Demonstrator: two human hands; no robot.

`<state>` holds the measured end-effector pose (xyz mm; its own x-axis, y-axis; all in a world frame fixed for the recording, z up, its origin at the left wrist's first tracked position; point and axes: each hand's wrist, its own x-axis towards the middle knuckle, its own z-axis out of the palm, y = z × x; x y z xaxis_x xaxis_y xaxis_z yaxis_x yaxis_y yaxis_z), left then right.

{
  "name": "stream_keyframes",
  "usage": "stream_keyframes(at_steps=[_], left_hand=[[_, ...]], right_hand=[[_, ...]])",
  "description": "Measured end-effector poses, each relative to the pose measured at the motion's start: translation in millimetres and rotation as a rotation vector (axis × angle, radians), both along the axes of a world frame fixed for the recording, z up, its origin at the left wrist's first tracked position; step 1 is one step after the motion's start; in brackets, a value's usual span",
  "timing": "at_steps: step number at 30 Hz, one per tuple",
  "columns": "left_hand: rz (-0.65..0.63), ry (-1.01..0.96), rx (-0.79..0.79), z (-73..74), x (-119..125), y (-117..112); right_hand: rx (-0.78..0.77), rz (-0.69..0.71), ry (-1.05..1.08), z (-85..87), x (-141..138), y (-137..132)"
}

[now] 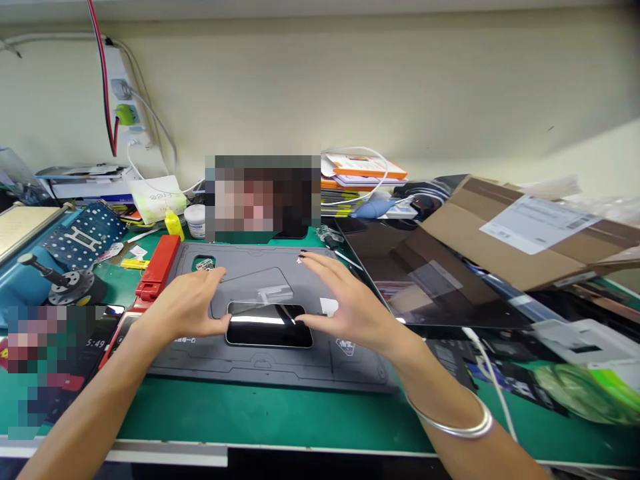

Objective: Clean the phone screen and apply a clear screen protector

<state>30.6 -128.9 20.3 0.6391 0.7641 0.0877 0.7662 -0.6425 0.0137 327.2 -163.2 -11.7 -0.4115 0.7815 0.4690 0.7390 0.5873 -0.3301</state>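
A smartphone (270, 330) with a black screen and a light frame lies face up on a grey work mat (240, 373). My left hand (193, 303) is at its left end, thumb tip against the edge, fingers stretched forward and apart. At the opposite end is my right hand (345, 303), its thumb over the upper right corner and its fingers spread above the mat. Just behind the phone, between both hands, a thin rounded outline and a small clear strip (275, 293) show on the mat; whether a clear sheet lies there I cannot tell.
A red clamp-like tool (159, 267) stands along the mat's left side. Left of it lies a lit phone (95, 343). A large dark glass panel (400, 273) and an opened cardboard box (520, 227) occupy the right. A yellow bottle (173, 223) and white tub (196, 221) stand behind.
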Motion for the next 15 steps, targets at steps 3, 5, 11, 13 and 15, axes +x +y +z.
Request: stream_keyframes(at_steps=[3, 5, 11, 13, 15], left_hand=[[-0.098, 0.032, -0.015, -4.0, 10, -8], [-0.129, 0.041, -0.018, -6.1, 15, -12], [-0.183, 0.04, -0.025, -15.8, 21, -11], [-0.211, 0.028, -0.039, -19.7, 22, -9], [-0.233, 0.011, -0.067, -22.5, 22, -8]], right_hand=[[-0.13, 0.075, -0.065, -0.2, 4, -2], [-0.205, 0.104, -0.107, -2.1, 4, -2], [-0.255, 0.115, -0.126, -1.3, 1, -5], [-0.294, 0.117, -0.145, 2.3, -2, -6], [-0.335, 0.107, -0.179, 5.8, -4, -8]])
